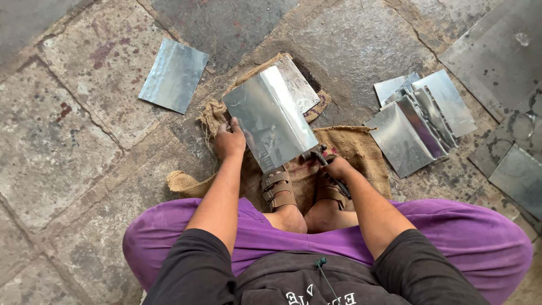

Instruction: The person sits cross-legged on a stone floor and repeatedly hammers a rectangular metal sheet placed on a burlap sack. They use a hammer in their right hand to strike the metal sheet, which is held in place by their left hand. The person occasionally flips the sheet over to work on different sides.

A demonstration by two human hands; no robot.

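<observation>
Looking down from the head camera, the person squats on a stone floor (pixel 73 164) with knees spread in purple trousers, both feet in brown sandals (pixel 278 189) planted on a piece of burlap sacking (pixel 355 148). The left hand (pixel 230 141) has its fingers wrapped shut around the lower left edge of a folded metal sheet (pixel 270 120), which stands tilted between the hands over the sacking, its crease running away from the body; held so, it seems to be steadied against the ground just ahead of the feet. The right hand (pixel 337 168) is closed around the dark handle of a hammer-like tool (pixel 320 156), whose head sits at the sheet's lower right corner; whether it touches the metal I cannot tell. Under the held piece another flat sheet (pixel 299 85) lies on the sacking. To the right a pile of bent sheets (pixel 420 121) lies fanned out on the floor, near at hand, and a single flat sheet (pixel 174 75) lies apart on the left. Larger grey plates (pixel 502 62) cover the far right corner. No packages or labels show anywhere.
</observation>
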